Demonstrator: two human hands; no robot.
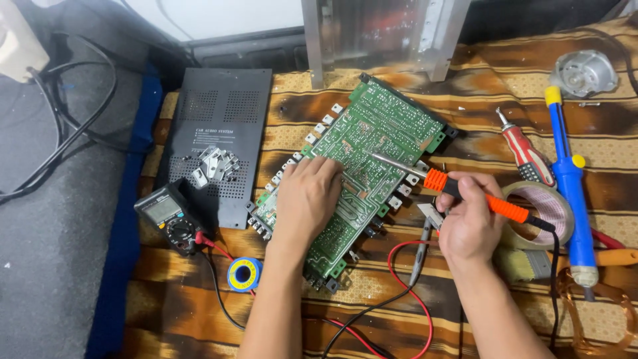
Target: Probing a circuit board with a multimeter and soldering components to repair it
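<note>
A left hand [307, 199] presses flat, fingers spread, steadying a green circuit board [362, 166] solder-side up on the striped cloth [199, 312]. The right hand [468, 223] grips an orange-handled soldering iron [465, 193] pen-style, its tip on the board's middle.

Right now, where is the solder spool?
The solder spool lies on the striped cloth left of the left forearm, just below-right of the multimeter.

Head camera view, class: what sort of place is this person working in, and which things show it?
Most likely an informal electronics repair spot. The right hand holds an orange-handled soldering iron over a green circuit board that the left hand steadies, with a multimeter and solder spool on the patterned cloth.
</note>
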